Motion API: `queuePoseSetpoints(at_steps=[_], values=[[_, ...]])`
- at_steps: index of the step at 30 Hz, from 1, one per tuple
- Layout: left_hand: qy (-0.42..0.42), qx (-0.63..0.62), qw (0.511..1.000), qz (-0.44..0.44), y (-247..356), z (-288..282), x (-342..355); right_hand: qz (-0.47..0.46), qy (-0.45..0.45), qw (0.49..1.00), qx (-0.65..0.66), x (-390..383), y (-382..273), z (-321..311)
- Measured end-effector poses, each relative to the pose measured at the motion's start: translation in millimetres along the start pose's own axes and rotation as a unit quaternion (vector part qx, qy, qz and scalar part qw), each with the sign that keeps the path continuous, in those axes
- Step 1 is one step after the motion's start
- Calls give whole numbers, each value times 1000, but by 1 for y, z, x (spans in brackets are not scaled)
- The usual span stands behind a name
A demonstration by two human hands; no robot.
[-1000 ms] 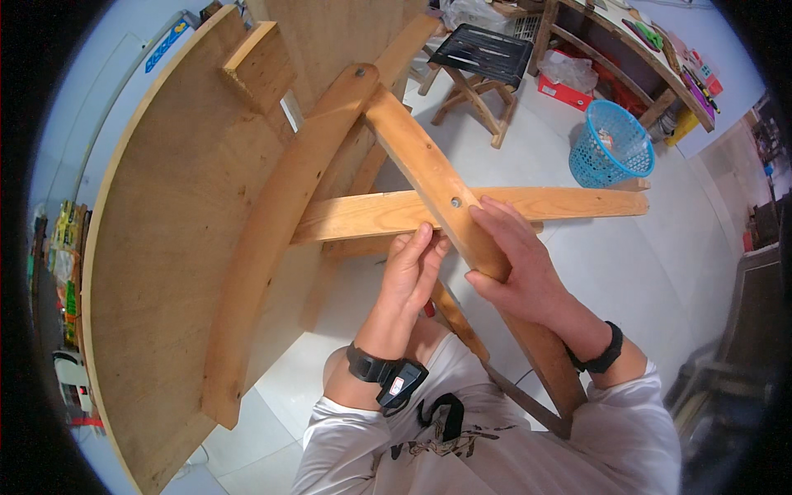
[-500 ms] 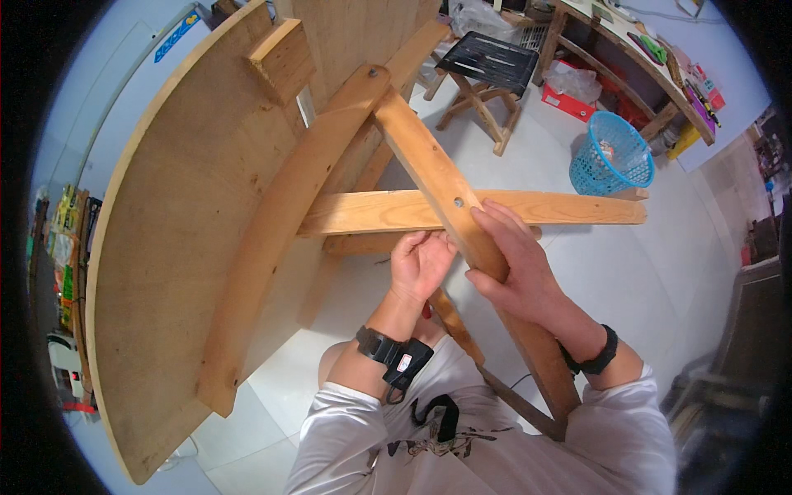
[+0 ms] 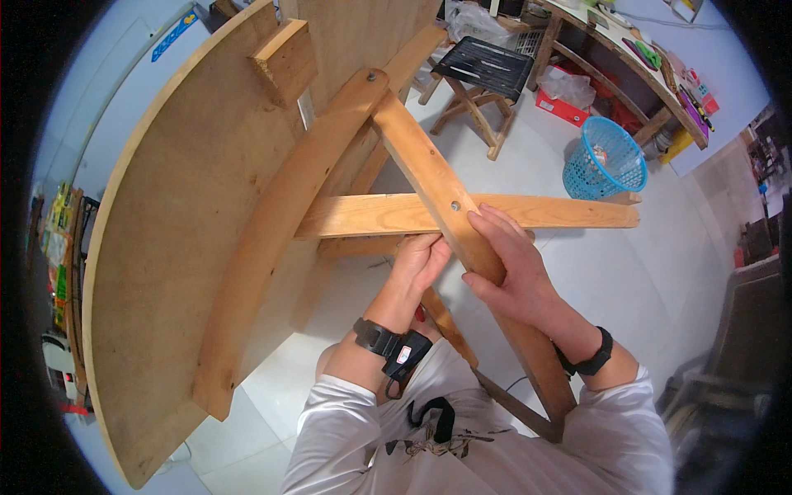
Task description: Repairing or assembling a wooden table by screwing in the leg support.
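Observation:
A slanting wooden leg [image 3: 437, 177] crosses over a level wooden bar [image 3: 371, 213], and a bolt [image 3: 455, 206] shows at the crossing. My right hand [image 3: 516, 272] grips this leg just below the bolt, with the thumb on its near side and the fingers over its right edge. Under the crossing, my left hand [image 3: 419, 262] has its fingers bent together; their tips are hidden behind the wood, as is anything they hold. The leg's top end meets a curved wooden rail [image 3: 289, 223] fixed to a round plywood tabletop [image 3: 165, 239], which stands tilted on its edge.
Farther off are a folding stool [image 3: 483, 78], a blue mesh basket [image 3: 605, 157] and a red box [image 3: 563, 107]. A cluttered workbench [image 3: 652, 91] stands at the far right. A wooden block [image 3: 285, 62] sticks out from the tabletop near its upper edge.
My left hand has turned and its fingers have moved up behind the crossing, so less of the palm shows. The right hand keeps its grip. The view has shifted slightly.

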State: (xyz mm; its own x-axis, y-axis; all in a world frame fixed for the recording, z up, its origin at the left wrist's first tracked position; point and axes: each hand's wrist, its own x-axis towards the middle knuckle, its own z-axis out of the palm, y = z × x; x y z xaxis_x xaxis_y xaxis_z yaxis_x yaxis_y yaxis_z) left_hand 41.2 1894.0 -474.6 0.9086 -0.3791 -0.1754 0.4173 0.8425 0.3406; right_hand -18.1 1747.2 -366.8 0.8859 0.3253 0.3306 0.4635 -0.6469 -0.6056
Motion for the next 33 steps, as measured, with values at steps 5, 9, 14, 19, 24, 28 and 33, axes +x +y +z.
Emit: queuePoseSetpoints(at_steps=[5, 9, 14, 19, 24, 28, 33], values=[[-13, 44, 999, 4, 8, 2, 0, -5, -1, 1000, 0, -1, -1, -1], [0, 117, 993, 7, 16, 5, -1, -5, -11, 1000, -3, -3, -1, -2], [-14, 105, 994, 6, 14, -9, 4, -9, -10, 1000, 2, -6, 1, 0], [-3, 91, 996, 3, 12, -8, 5, -3, -13, 1000, 8, -7, 3, 1], [-31, 84, 996, 17, 11, -3, 5, 3, -12, 1000, 5, -6, 3, 0], [-9, 83, 996, 15, 10, -6, 6, 4, -13, 1000, 3, -6, 4, 1], [-10, 81, 996, 20, 6, -1, 3, 4, -16, 1000, -2, -6, 2, 0]])
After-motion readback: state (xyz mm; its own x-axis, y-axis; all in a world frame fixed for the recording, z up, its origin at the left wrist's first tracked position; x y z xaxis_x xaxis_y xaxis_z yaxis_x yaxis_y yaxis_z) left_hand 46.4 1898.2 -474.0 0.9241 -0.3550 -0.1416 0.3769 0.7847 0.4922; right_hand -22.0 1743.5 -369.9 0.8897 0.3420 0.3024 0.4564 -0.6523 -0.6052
